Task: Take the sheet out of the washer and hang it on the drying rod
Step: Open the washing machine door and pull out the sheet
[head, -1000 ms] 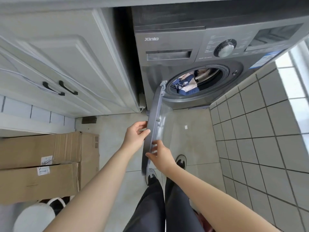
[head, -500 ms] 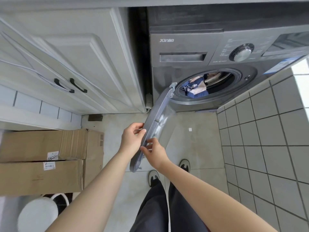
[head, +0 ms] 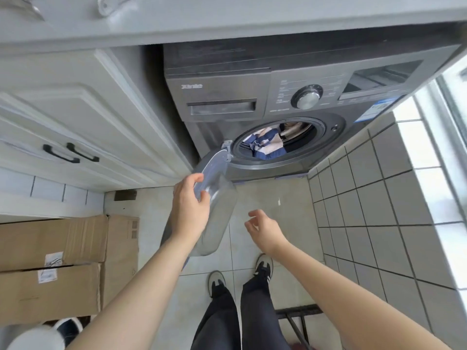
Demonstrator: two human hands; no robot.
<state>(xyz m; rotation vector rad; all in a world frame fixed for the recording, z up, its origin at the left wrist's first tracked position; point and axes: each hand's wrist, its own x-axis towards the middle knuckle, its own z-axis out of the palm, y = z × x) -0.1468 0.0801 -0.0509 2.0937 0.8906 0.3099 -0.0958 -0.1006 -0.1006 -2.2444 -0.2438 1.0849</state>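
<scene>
The left hand (head: 190, 210) grips the rim of the open washer door (head: 214, 205). The right hand (head: 264, 229) hangs free near it, fingers loosely curled, grasping nothing. A striped sheet (head: 266, 145) lies inside the washer (head: 278, 102) drum.

So the washer (head: 290, 102) sits tucked under the bench (head: 227, 24), with a cabinet (head: 75, 117) right beside it on the left and a tiled wall (head: 379, 198) on the right. The sheet (head: 265, 145) is inside the drum. The washer door (head: 214, 198) swings out to the left of the opening, left hand (head: 189, 210) on its edge, right hand (head: 265, 231) off to its right, touching nothing. Cardboard boxes (head: 58, 261) are stacked on the floor (head: 273, 198) down left, below the cabinet.
</scene>
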